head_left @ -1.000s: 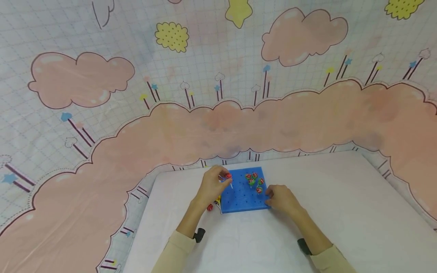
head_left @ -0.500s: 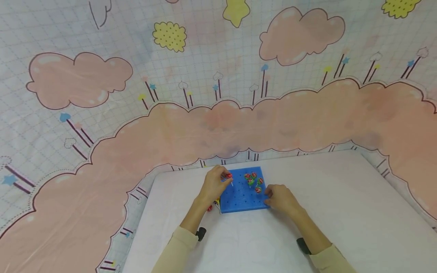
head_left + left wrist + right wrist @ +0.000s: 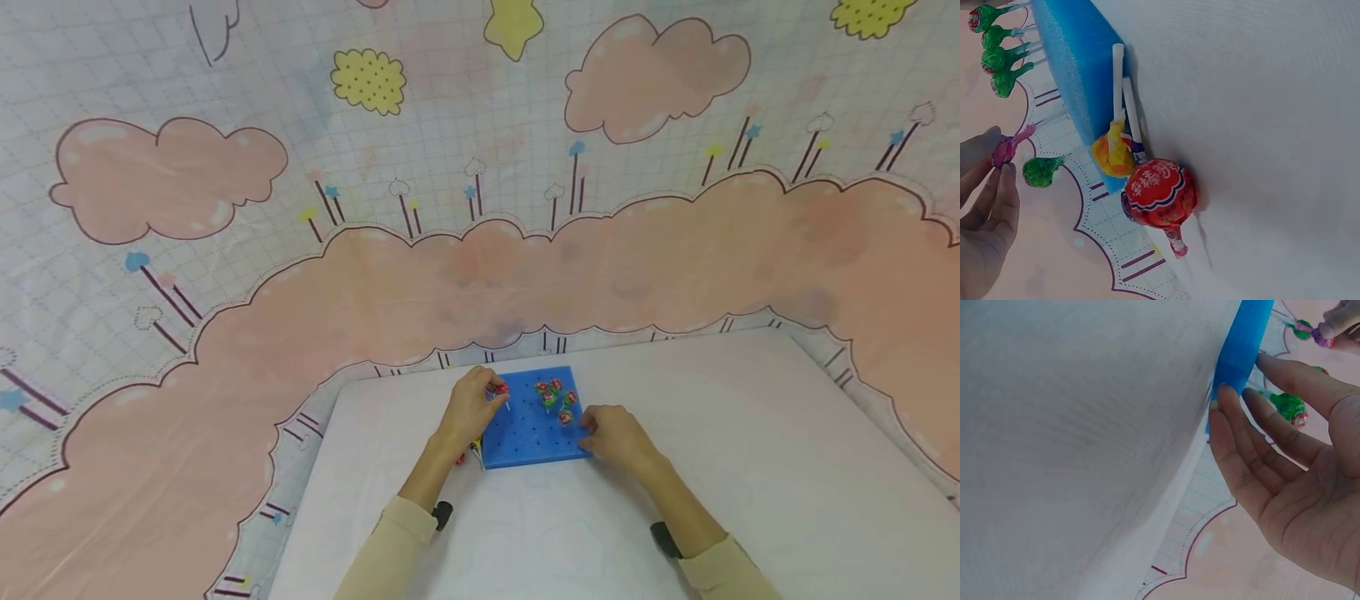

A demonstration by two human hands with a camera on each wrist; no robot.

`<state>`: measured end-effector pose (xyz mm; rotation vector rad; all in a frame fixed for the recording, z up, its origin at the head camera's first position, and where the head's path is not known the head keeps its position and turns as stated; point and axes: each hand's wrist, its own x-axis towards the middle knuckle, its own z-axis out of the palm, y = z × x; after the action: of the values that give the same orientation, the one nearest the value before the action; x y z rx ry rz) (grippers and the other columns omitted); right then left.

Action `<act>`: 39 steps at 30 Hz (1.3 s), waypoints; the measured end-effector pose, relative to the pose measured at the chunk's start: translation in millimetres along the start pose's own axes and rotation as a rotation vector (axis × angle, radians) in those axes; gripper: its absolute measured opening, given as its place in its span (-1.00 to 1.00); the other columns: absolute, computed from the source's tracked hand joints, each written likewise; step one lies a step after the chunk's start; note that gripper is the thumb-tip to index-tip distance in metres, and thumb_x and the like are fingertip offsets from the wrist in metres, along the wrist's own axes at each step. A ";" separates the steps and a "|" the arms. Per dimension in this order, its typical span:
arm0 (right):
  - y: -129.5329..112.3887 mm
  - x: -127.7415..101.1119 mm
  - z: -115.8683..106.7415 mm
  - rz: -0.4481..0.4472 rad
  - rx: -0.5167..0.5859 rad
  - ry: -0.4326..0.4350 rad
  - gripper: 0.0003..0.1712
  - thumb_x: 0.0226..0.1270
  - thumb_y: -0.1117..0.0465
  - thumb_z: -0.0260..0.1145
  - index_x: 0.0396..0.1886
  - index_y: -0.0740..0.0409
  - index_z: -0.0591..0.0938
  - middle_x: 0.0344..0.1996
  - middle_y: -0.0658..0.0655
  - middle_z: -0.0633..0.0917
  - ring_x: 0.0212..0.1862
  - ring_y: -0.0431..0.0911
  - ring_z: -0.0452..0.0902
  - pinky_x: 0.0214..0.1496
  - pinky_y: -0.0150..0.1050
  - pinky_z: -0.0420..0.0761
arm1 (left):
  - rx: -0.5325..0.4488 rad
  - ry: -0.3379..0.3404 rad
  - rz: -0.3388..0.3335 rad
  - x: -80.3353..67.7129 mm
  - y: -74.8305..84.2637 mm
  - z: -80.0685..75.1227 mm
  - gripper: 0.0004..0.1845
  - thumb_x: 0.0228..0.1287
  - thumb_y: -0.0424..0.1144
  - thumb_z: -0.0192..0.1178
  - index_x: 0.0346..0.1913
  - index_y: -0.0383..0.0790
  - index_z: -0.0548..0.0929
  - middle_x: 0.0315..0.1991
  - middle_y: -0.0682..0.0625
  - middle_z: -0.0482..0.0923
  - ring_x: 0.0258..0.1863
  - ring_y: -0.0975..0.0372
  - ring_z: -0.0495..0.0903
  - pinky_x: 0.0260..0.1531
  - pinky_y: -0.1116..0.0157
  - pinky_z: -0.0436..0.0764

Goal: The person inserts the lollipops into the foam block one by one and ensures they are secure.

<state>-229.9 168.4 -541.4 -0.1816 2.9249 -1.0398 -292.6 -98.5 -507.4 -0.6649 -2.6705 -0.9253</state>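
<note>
Blue block (image 3: 1072, 56): matt foam, fine porous grain, drilled holes on top. Lollipops (image 3: 1160, 194): glossy crinkled plastic wrappers, smooth white sticks, plastic or paper, can't tell. Counter (image 3: 1072, 425): matt white cloth cover, fine weave. Backdrop (image 3: 480, 267): printed sheet, slight sheen, soft creases. Sleeves (image 3: 390, 550): matt beige knit.

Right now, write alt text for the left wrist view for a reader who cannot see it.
Two wrapped lollipops, a red lollipop and an orange lollipop, lie on the white table against the edge of a blue foam block. At the left edge, the left hand pinches a green lollipop by its pink wrapper twist.
</note>
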 end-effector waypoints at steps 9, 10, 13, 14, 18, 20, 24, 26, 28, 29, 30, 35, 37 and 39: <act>0.2 1.2 0.9 0.013 -0.003 -0.005 -0.75 0.20 0.29 0.58 -0.13 0.20 0.76 -0.33 0.04 0.72 -0.23 -0.09 0.60 -0.07 -0.11 0.72 | 0.000 0.011 -0.011 2.3 -4.9 4.7 -0.87 0.34 -0.27 0.45 -0.14 -0.18 0.71 -0.17 0.03 0.60 -0.15 0.09 0.68 -0.13 0.28 0.73; 0.0 1.1 1.0 0.012 -0.003 -0.005 -0.74 0.19 0.29 0.59 -0.13 0.21 0.76 -0.33 0.04 0.72 -0.23 -0.09 0.60 -0.07 -0.10 0.72 | -0.003 0.009 -0.014 2.0 -5.0 4.4 -0.87 0.35 -0.26 0.45 -0.14 -0.17 0.71 -0.16 0.03 0.59 -0.15 0.08 0.68 -0.12 0.28 0.73; 0.3 1.2 1.1 0.010 -0.002 -0.002 -0.74 0.19 0.29 0.59 -0.13 0.21 0.76 -0.34 0.04 0.71 -0.23 -0.10 0.60 -0.07 -0.10 0.72 | -0.010 0.008 -0.014 1.7 -5.8 3.9 -0.86 0.35 -0.26 0.45 -0.13 -0.17 0.71 -0.16 0.02 0.60 -0.14 0.09 0.67 -0.12 0.28 0.74; 0.4 1.2 1.0 0.009 0.000 0.000 -0.75 0.19 0.29 0.59 -0.14 0.21 0.77 -0.34 0.03 0.71 -0.24 -0.10 0.60 -0.08 -0.11 0.71 | -0.006 0.008 -0.011 1.8 -6.5 4.2 -0.86 0.35 -0.26 0.45 -0.13 -0.17 0.71 -0.15 0.03 0.60 -0.15 0.11 0.67 -0.12 0.29 0.73; 1.2 1.0 0.8 -0.001 0.009 0.010 -0.76 0.18 0.31 0.58 -0.16 0.22 0.77 -0.37 0.02 0.69 -0.27 -0.10 0.59 -0.13 -0.12 0.70 | 0.005 0.003 -0.001 1.4 -8.7 6.1 -0.87 0.35 -0.27 0.45 -0.13 -0.16 0.71 -0.15 0.04 0.60 -0.16 0.16 0.66 -0.11 0.28 0.73; 1.1 0.5 0.6 -0.006 0.011 0.013 -0.77 0.18 0.32 0.58 -0.16 0.22 0.77 -0.38 0.02 0.69 -0.28 -0.10 0.58 -0.14 -0.12 0.70 | 0.010 -0.006 0.001 1.1 -9.6 7.5 -0.87 0.35 -0.27 0.45 -0.13 -0.15 0.71 -0.15 0.04 0.60 -0.15 0.18 0.66 -0.10 0.28 0.73; 0.2 -0.2 0.5 -0.002 0.009 0.009 -0.77 0.18 0.31 0.58 -0.17 0.21 0.77 -0.38 0.02 0.69 -0.27 -0.09 0.58 -0.13 -0.12 0.70 | 0.013 -0.030 0.001 0.5 -10.2 9.1 -0.87 0.34 -0.28 0.45 -0.13 -0.14 0.71 -0.14 0.05 0.60 -0.15 0.22 0.66 -0.10 0.28 0.73; -0.3 -0.5 0.2 -0.003 0.007 0.008 -0.77 0.18 0.32 0.58 -0.17 0.21 0.77 -0.38 0.02 0.69 -0.27 -0.09 0.58 -0.13 -0.11 0.70 | 0.018 -0.040 0.004 0.4 -10.0 9.3 -0.87 0.34 -0.28 0.45 -0.14 -0.14 0.72 -0.14 0.05 0.60 -0.16 0.23 0.65 -0.12 0.29 0.73; -1.0 -0.9 0.1 0.004 0.012 0.007 -0.77 0.19 0.31 0.58 -0.16 0.21 0.77 -0.37 0.02 0.69 -0.26 -0.09 0.58 -0.12 -0.12 0.70 | 0.027 -0.045 0.010 0.3 -9.9 9.4 -0.88 0.33 -0.28 0.46 -0.14 -0.15 0.73 -0.14 0.05 0.60 -0.17 0.24 0.64 -0.14 0.30 0.72; -1.1 -1.2 0.1 0.004 0.014 0.007 -0.77 0.20 0.31 0.57 -0.16 0.21 0.77 -0.37 0.03 0.69 -0.27 -0.09 0.58 -0.12 -0.12 0.70 | 0.031 -0.044 0.013 0.2 -9.8 9.5 -0.88 0.33 -0.28 0.46 -0.15 -0.15 0.73 -0.14 0.05 0.61 -0.18 0.25 0.63 -0.15 0.30 0.72; -1.1 -1.4 0.1 0.003 0.014 0.007 -0.77 0.20 0.31 0.57 -0.15 0.22 0.76 -0.37 0.03 0.69 -0.27 -0.09 0.58 -0.12 -0.12 0.70 | 0.037 -0.042 0.018 0.1 -9.8 9.5 -0.88 0.32 -0.28 0.46 -0.15 -0.16 0.74 -0.15 0.05 0.61 -0.19 0.25 0.63 -0.16 0.30 0.72; -1.0 -1.5 0.3 -0.003 0.015 0.010 -0.77 0.21 0.31 0.57 -0.14 0.22 0.76 -0.37 0.02 0.69 -0.27 -0.09 0.58 -0.12 -0.13 0.71 | 0.043 -0.033 0.023 0.0 -9.9 10.2 -0.88 0.32 -0.29 0.46 -0.15 -0.18 0.75 -0.14 0.03 0.62 -0.18 0.23 0.65 -0.12 0.29 0.73; -0.8 -1.5 0.3 -0.009 0.011 0.013 -0.77 0.20 0.31 0.57 -0.15 0.22 0.76 -0.37 0.02 0.69 -0.27 -0.09 0.58 -0.13 -0.12 0.70 | 0.041 -0.032 0.022 -0.1 -9.8 10.6 -0.88 0.32 -0.29 0.46 -0.13 -0.19 0.76 -0.12 0.02 0.62 -0.17 0.22 0.67 -0.10 0.27 0.74; -0.6 -1.8 0.5 -0.007 0.009 0.012 -0.77 0.20 0.31 0.58 -0.16 0.22 0.76 -0.37 0.02 0.68 -0.27 -0.09 0.58 -0.12 -0.12 0.70 | 0.041 -0.028 0.025 -0.7 -9.3 10.8 -0.87 0.32 -0.30 0.46 -0.12 -0.19 0.77 -0.11 0.01 0.63 -0.15 0.20 0.68 -0.09 0.25 0.75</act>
<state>-228.1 167.8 -541.3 -0.1858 2.9318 -1.0582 -297.4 -98.3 -520.9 -0.7052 -2.6917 -0.8593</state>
